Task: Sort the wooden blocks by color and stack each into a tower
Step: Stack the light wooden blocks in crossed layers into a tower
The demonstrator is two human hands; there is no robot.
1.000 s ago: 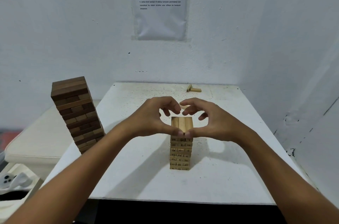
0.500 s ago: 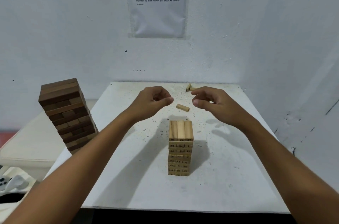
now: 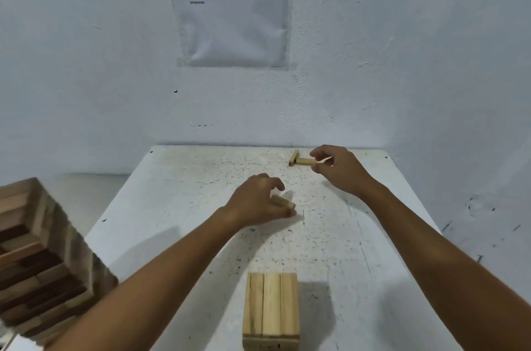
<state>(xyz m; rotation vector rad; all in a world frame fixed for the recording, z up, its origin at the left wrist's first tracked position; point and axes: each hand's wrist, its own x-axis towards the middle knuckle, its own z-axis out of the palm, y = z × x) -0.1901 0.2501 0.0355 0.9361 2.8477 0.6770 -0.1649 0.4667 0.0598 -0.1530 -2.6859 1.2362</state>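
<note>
A light wooden tower (image 3: 270,309) stands near the front of the white table (image 3: 178,207), with three blocks side by side on top. My left hand (image 3: 255,202) is in mid-table, its fingers and thumb curled round a loose light block (image 3: 284,202). My right hand (image 3: 339,169) is at the far right, with thumb and forefinger closed on the right end of another light block (image 3: 304,161). A third light block (image 3: 293,157) lies angled against that one's left end. The dark brown tower (image 3: 37,264) stands blurred at the left edge.
A white wall rises directly behind the table, with a printed sheet (image 3: 232,20) taped to it. A second wall closes in on the right side. A lower pale surface (image 3: 86,195) lies left of the table, behind the dark tower.
Both hands left the top of the light tower and moved forward. The left now holds the mid-table block and the right has reached the far blocks. The view has moved closer.
</note>
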